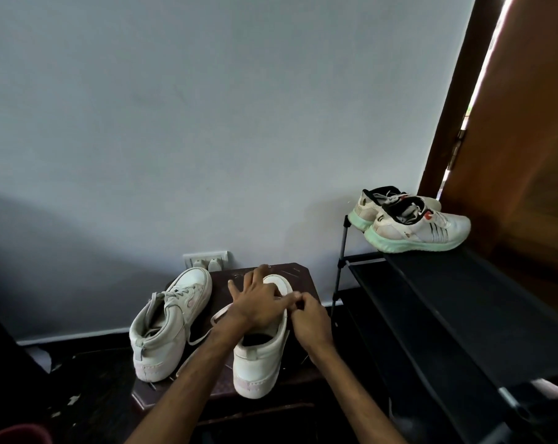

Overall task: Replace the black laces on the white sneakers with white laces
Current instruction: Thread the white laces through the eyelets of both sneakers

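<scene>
Two white sneakers stand on a small dark table [303, 280], toes toward the wall. The left sneaker [172, 325] is threaded with a white lace. My left hand [258, 302] lies over the front of the right sneaker [261, 357] with its fingers spread, and its thumb reaches toward my right hand. My right hand [309, 322] is curled at the shoe's right side, its fingertips pinching at the eyelet row where the white lace [217, 318] runs. The lace loops out loose to the left of the shoe. My hands hide the eyelets.
A black shoe rack [431, 283] stands to the right, with a pair of white trainers with green soles [418, 225] on top. A wall socket [207, 259] sits behind the table. A wooden door [511, 155] is at the far right, and a red tub [18, 435] at the bottom left.
</scene>
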`<state>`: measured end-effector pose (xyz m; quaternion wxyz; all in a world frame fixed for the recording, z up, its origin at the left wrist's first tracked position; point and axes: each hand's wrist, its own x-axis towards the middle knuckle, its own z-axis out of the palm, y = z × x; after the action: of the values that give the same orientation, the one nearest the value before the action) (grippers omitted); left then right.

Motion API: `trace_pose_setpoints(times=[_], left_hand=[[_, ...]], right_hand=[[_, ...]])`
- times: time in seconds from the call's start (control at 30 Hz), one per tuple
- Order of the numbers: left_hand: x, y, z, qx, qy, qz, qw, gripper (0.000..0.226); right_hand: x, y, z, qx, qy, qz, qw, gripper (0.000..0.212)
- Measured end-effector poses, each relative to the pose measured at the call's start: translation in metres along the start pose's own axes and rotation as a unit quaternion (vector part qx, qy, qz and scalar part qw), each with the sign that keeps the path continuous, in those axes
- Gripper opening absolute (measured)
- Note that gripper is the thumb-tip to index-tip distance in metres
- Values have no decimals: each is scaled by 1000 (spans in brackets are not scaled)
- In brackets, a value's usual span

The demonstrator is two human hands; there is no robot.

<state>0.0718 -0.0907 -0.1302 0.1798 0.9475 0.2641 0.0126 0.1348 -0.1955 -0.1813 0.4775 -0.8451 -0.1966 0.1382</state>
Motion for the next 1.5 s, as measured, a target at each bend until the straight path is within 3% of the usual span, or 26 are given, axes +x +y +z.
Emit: trace_pose_setpoints(times=[0.1, 0.2, 0.3, 0.57, 0.67, 0.77, 0.87, 0.97, 1.07, 1.13, 1.23, 1.3, 1.37, 1.5], left_hand=[[-4, -9, 1, 0, 16, 0, 1000, 33], [-3, -7, 3, 56, -2, 9, 998, 36], [-2, 0, 10, 84, 20, 16, 996, 34], [-3, -8, 12, -9, 31, 13, 999, 38], [-4, -7, 12, -33, 32, 9, 999, 37], [-4, -7, 13, -40, 32, 5, 999, 36], [-5, -7, 15, -37, 37, 4, 999, 37], [-5, -6, 15, -32, 35, 3, 999, 36], [-4, -5, 13, -37, 35, 0, 999, 37], [-4, -5, 13, -47, 35, -3, 998, 36], [-4, -6, 15, -61, 33, -5, 998, 34], [-5, -7, 16, -66, 33, -6, 997, 33], [-4, -8, 16, -67, 35, -7, 997, 33], [-5, -7, 16, -58, 38, -6, 998, 35]], right_hand=[[-3, 10, -3, 58, -38, 10, 998, 12], [-7, 21, -9, 217, -93, 62, 970, 17], [-13, 29, -14, 260, -105, 66, 958, 18], [-9, 45, -44, 145, -89, 58, 984, 12], [-2, 57, -70, -4, -96, 36, 995, 9], [6, 43, -69, -164, -88, -59, 981, 7], [11, 18, -50, -128, -63, -158, 977, 20], [10, 4, -30, -97, -46, -179, 978, 18], [4, 6, -27, -123, -18, -165, 978, 17], [0, 13, -40, -175, -46, -117, 976, 16], [-3, 24, -72, -328, -105, -43, 938, 17], [-1, 24, -83, -369, -137, -28, 919, 20], [3, 13, -79, -347, -114, -65, 929, 23], [5, -10, -51, -161, -65, -163, 971, 23]])
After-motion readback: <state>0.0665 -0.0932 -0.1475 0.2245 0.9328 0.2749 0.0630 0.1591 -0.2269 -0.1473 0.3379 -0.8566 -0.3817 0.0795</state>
